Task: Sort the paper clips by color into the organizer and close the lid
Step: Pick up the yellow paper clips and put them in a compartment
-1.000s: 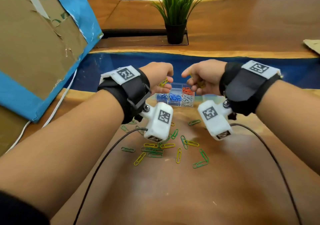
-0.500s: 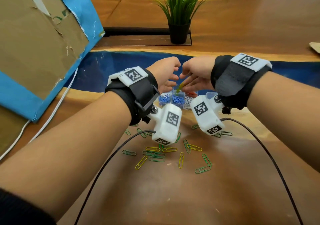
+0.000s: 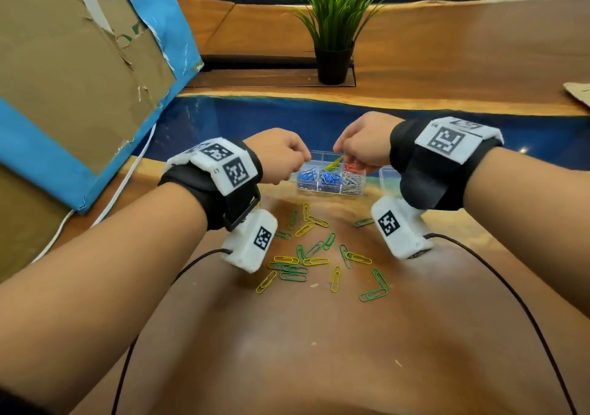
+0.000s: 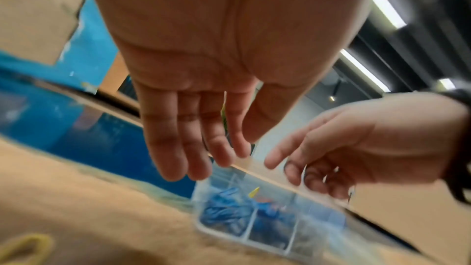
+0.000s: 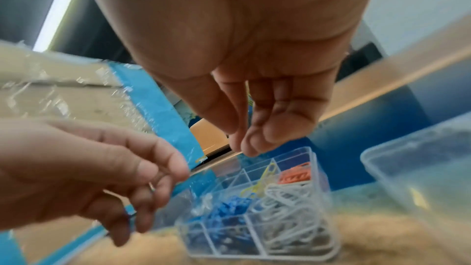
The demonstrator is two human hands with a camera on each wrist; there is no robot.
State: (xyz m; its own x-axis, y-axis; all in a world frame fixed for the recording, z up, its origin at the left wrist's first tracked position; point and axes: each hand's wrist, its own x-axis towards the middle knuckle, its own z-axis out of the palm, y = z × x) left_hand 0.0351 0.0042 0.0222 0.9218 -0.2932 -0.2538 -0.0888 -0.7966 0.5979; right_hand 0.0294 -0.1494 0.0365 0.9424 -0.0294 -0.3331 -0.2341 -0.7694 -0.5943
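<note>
Head view: both hands raised over a clear organizer point(image 3: 330, 175) at the far side of the wood table point(image 3: 319, 350), just before its blue strip.

Room to move:
- Narrow gap between left hand point(image 3: 281, 156) and right hand point(image 3: 364, 146), directly above the organizer.
- Clear lid point(image 5: 420, 158) lying just right of the organizer, below the right wrist.
- Cardboard box point(image 3: 79, 79) with a blue edge close along the left forearm.
- Potted plant point(image 3: 335, 31) well beyond, on the far wood.
- Two black cables point(image 3: 510, 287) trailing from the wrist cameras, one on each side of the loose clips.

Grip:
- Left: fingers slack and nearly straight in the left wrist view, nothing seen in them.
- Right: fingertips bunched and pointing down. One yellow clip point(image 3: 333, 164) tilted just beneath, over the back row and apart from the tips in the right wrist view. Cannot tell whether anything remains pinched.

Counts:
- One organizer, one lid.
- Front row of three filled compartments: two of blue clips point(image 3: 319, 176), one of white clips point(image 3: 352, 180).
- One compartment of orange clips point(image 3: 351, 166) behind.
- Loose on the wood between organizer and viewer: eight yellow clips point(image 3: 316, 261) and roughly eleven green clips point(image 3: 373, 294), several overlapping.
</note>
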